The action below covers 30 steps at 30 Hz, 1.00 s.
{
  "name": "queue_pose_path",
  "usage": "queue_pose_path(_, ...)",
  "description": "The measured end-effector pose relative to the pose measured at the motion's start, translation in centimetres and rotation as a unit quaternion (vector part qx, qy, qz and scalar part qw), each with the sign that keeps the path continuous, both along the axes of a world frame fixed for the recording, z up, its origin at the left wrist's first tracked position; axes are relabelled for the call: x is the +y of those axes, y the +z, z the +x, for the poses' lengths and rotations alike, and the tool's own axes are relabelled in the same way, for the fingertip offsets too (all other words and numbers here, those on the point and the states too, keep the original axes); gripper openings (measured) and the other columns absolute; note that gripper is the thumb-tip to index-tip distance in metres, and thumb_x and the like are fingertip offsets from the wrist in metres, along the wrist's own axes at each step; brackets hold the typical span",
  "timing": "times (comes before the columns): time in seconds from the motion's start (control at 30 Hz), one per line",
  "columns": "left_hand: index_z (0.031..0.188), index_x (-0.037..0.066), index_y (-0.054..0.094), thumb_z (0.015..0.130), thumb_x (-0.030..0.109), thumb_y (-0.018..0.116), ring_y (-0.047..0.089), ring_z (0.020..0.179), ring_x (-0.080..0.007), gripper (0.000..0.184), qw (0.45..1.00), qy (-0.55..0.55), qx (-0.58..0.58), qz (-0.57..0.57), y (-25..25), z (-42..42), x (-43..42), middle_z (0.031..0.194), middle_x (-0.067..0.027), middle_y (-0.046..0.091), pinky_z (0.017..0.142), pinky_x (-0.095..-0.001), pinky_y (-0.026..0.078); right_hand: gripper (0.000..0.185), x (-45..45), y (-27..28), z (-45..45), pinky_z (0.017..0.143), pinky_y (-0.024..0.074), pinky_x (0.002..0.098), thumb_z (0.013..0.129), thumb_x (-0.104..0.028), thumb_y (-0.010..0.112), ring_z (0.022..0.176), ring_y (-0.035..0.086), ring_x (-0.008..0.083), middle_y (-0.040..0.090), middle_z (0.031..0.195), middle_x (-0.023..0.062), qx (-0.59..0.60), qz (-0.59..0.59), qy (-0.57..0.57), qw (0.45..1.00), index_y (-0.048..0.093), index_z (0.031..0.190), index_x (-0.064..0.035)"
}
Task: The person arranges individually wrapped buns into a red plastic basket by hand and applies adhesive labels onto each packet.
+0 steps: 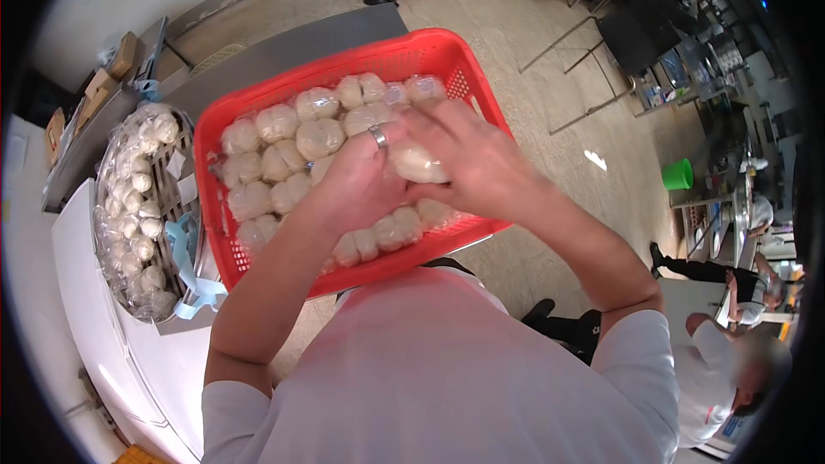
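Observation:
Both hands are over a red plastic basket (215,232) with perforated sides. Inside it sit rows of round white dough balls (320,137) in clear plastic wrap. Between my hands is one wrapped pack of dough balls (418,163), pale and shiny. My left hand (365,176), with a ring on one finger, is closed around the pack's left side. My right hand (485,155) curls over its top and right side, and its fingers are slightly blurred. The hands hide part of the pack and the packs beneath.
On the left, a round tray of wrapped dough balls (129,215) stands beside light blue strips (183,262). The basket rests on a grey table (284,56). A green bin (677,174) and a black chair (636,34) are to the right. Several people, including a co-worker (718,378), stand around.

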<state>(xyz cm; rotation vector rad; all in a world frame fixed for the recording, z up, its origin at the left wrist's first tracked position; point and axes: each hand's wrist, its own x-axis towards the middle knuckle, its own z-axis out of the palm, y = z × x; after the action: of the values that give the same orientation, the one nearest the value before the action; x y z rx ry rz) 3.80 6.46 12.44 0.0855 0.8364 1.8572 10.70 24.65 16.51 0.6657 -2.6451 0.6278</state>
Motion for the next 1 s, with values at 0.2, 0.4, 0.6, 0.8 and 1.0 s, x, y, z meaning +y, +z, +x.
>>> queue_pose_path(0.2, 0.127, 0.007, 0.070, 0.099, 0.041, 0.058, 0.069, 0.116, -0.0286, 0.046, 0.799, -0.193, 0.503, -0.266, -5.4, 0.1, 7.0, 0.122, -0.0168, 0.073, 0.104, -0.0399, 0.051, 0.056, 9.6, 0.8, -0.4, 0.081, 0.0595, 0.0364, 0.078, -0.018, 0.086, 0.091, 0.074, 0.0267, 0.075, 0.104, 0.0177, -0.244, -0.134, -0.147, 0.949, 0.067, 0.126, 0.0030)
queue_pose_path(0.4, 0.104, 0.006, 0.076, 0.083, 0.040, 0.072, 0.070, 0.105, -0.0338, 0.041, 0.511, -0.342, 0.709, -0.345, -8.7, 2.9, 8.2, 0.109, -0.0166, 0.075, 0.100, -0.0477, 0.049, 0.050, 9.1, -1.7, -1.9, 0.083, 0.0586, 0.0418, 0.081, -0.019, 0.078, 0.093, 0.075, 0.0338, 0.075, 0.105, 0.0202, -0.475, 0.021, -0.060, 0.878, 0.068, 0.127, -0.0028)
queue_pose_path(0.6, 0.110, 0.006, 0.073, 0.082, 0.038, 0.076, 0.068, 0.108, -0.0326, 0.042, 0.455, -0.318, 0.754, -0.352, -9.6, 3.0, 5.9, 0.112, -0.0161, 0.073, 0.106, -0.0469, 0.042, 0.042, 6.5, -7.0, -1.3, 0.087, 0.0570, 0.0489, 0.084, -0.013, 0.070, 0.097, 0.073, 0.0376, 0.074, 0.104, 0.0212, -0.492, 0.224, 0.038, 0.840, 0.069, 0.125, -0.0063)
queue_pose_path(0.8, 0.119, 0.004, 0.068, 0.086, 0.039, 0.076, 0.066, 0.112, -0.0335, 0.049, 0.498, -0.297, 0.752, -0.312, -8.2, 3.3, 5.4, 0.114, -0.0185, 0.072, 0.105, -0.0492, 0.042, 0.027, 5.9, -8.4, 0.3, 0.075, 0.0584, 0.0500, 0.081, -0.007, 0.069, 0.087, 0.072, 0.0402, 0.073, 0.092, 0.0230, -0.371, 0.181, 0.029, 0.910, 0.075, 0.107, -0.0025)
queue_pose_path(1.0, 0.127, 0.000, 0.059, 0.089, 0.036, 0.073, 0.065, 0.112, -0.0366, 0.054, 0.467, -0.261, 0.799, -0.275, -10.0, 3.2, 4.8, 0.115, -0.0207, 0.070, 0.102, -0.0516, 0.043, 0.019, 6.2, -9.1, 1.7, 0.074, 0.0579, 0.0485, 0.082, -0.004, 0.065, 0.089, 0.072, 0.0406, 0.074, 0.094, 0.0238, -0.429, 0.147, -0.021, 0.891, 0.075, 0.096, 0.0030)
